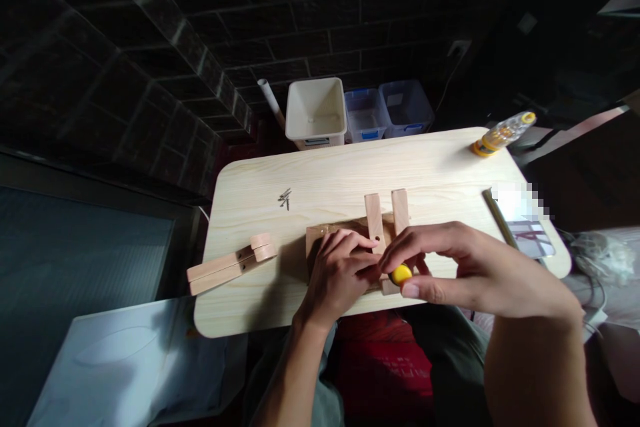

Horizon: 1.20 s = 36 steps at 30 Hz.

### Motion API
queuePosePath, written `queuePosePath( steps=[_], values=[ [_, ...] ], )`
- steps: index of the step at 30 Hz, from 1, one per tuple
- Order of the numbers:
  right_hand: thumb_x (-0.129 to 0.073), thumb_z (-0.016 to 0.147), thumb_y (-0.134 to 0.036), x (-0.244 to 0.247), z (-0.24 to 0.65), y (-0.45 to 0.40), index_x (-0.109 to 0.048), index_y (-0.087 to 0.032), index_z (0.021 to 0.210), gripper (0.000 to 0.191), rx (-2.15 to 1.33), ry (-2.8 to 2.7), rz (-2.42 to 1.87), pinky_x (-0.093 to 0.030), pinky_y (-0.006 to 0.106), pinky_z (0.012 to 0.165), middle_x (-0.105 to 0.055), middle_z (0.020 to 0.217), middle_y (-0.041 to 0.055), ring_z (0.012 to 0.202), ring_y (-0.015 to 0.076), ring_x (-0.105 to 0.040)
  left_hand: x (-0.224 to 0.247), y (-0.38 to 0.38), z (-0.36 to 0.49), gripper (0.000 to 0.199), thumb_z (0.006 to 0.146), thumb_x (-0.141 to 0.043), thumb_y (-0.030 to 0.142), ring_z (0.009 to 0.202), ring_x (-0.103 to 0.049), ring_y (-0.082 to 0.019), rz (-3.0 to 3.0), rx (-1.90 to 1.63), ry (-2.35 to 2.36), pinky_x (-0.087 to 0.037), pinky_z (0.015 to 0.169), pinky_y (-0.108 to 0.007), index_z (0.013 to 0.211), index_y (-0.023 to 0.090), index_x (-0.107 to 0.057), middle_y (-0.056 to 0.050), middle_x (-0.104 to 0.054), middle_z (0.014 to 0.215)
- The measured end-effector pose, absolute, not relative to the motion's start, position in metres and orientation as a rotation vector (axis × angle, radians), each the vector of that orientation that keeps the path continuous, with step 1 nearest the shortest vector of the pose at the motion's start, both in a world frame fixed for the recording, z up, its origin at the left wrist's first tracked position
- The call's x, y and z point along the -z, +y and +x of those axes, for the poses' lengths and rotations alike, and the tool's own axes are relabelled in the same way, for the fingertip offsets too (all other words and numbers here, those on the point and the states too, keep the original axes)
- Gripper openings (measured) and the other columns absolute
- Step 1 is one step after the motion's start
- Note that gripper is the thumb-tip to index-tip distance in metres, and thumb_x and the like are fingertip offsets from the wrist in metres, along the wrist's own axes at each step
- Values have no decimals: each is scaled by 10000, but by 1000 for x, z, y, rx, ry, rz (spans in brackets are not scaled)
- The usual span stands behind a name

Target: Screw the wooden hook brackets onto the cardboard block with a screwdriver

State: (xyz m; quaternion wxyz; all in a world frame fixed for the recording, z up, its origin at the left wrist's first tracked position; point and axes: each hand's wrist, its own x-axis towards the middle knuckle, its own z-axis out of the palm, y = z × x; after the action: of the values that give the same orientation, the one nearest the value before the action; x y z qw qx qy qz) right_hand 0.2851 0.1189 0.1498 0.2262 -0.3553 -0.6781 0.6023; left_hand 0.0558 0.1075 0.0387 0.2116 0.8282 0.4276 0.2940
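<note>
My right hand point(450, 267) is closed round a screwdriver, of which only the yellow handle end point(401, 273) shows; its tip is hidden. Under it lie wooden pieces, two of whose bars point(373, 217) point(399, 208) stick out toward the back of the table. One bar has a dark hole. My left hand point(345, 263) reaches across a brown block point(317, 238) and presses down beside the screwdriver, fingers bent over the wooden pieces. What its fingertips grip is partly covered. Off to the left rests another wooden assembly point(220, 270), with a rounded piece on its end.
Several dark screws point(285, 199) lie loose on the pale wooden table point(320, 173). A clear bottle-shaped container with yellow ends point(503, 135) stands at the back right. Near the right edge is a shiny flat device point(525, 227). Bins point(316, 110) stand behind the table.
</note>
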Motion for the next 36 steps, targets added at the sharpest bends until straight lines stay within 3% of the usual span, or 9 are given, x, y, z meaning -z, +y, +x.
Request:
queuePosePath(
  steps=[8, 21, 29, 36],
  values=[
    [-770, 947, -325, -150, 287, 117, -768, -227, 1187, 260, -1680, -1852, -996, -569, 260, 928, -799, 1117, 59, 1047, 190, -740, -39, 107, 57, 66, 917, -766, 271, 1009, -650, -217, 2330, -789, 1219, -426, 874, -398, 880, 299, -812, -13, -773, 1030],
    [-797, 917, -309, -147, 287, 116, -777, -242, 1197, 289, -1603, -1827, -1046, -604, 285, 873, -806, 1098, 62, 979, 209, -759, -35, 107, 56, 80, 943, -749, 305, 1018, -636, -208, 2336, -777, 1221, -421, 872, -389, 938, 333, -823, -4, -773, 1042],
    [-768, 942, -283, -158, 285, 110, -783, -291, 1248, 306, -1425, -1961, -1013, -604, 325, 977, -775, 1276, 74, 1127, 231, -742, -37, 107, 56, 66, 934, -749, 294, 1018, -637, -219, 2302, -785, 1206, -439, 878, -403, 916, 296, -812, -23, -768, 1052],
    [-715, 967, -243, -160, 285, 108, -747, -295, 1326, 364, -1340, -2044, -978, -615, 335, 972, -771, 1292, 83, 1127, 232, -750, -36, 107, 55, 52, 916, -768, 284, 1014, -637, -225, 2300, -768, 1210, -447, 886, -407, 881, 286, -808, -23, -768, 1055]
  ],
)
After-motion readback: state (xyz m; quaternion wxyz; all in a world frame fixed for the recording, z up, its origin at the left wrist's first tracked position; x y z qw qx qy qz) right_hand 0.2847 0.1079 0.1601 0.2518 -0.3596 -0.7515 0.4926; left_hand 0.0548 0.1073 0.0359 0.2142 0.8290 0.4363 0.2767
